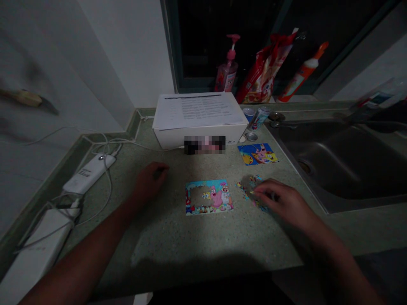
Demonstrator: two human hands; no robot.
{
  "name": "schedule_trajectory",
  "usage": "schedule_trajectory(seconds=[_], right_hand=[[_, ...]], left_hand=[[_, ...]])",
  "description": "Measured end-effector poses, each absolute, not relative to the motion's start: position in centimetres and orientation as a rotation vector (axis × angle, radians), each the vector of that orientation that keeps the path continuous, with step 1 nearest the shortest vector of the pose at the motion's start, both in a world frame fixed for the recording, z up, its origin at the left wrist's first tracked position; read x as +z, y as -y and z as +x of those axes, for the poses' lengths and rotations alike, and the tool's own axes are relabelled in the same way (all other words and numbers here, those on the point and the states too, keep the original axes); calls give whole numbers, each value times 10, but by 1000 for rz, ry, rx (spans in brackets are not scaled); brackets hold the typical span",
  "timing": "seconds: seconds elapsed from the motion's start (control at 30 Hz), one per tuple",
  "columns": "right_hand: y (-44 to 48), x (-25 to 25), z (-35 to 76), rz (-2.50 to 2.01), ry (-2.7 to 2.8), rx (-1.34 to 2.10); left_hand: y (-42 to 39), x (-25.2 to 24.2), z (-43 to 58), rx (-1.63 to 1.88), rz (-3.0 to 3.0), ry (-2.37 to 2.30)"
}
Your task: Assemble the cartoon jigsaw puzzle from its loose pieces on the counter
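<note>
A small cartoon jigsaw puzzle (209, 197) lies on the speckled counter (197, 245), partly filled, with a gap at its left centre. Loose puzzle pieces (251, 186) are scattered just right of it. My right hand (282, 203) rests over those pieces with its fingers bent down onto them; whether a piece is pinched I cannot make out. My left hand (149, 180) lies on the counter left of the puzzle, its fingers curled in loosely, holding nothing visible. A printed cartoon picture card (257, 153) lies behind the pieces.
A white box with a printed sheet on top (199, 118) stands at the back. A steel sink (343, 161) is at the right. Power banks and cables (89, 171) run along the left wall. Bottles, a snack bag and small cans (259, 116) line the window ledge.
</note>
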State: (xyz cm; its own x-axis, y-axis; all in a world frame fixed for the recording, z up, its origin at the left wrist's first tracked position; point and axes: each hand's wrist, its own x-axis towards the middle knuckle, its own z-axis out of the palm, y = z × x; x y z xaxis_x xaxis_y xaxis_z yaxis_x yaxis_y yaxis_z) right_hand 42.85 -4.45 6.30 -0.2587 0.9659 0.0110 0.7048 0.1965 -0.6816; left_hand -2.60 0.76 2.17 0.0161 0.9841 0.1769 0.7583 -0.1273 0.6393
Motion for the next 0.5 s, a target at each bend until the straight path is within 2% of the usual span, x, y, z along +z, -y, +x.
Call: schedule_trajectory(seconds=[0.23, 0.5], right_hand=[[11, 65, 353, -1179, 1985, 1111], [2, 47, 297, -1079, 1878, 1418]], left_hand=[[14, 29, -4, 968, 2078, -1555], [47, 39, 32, 1069, 2189, -1107]])
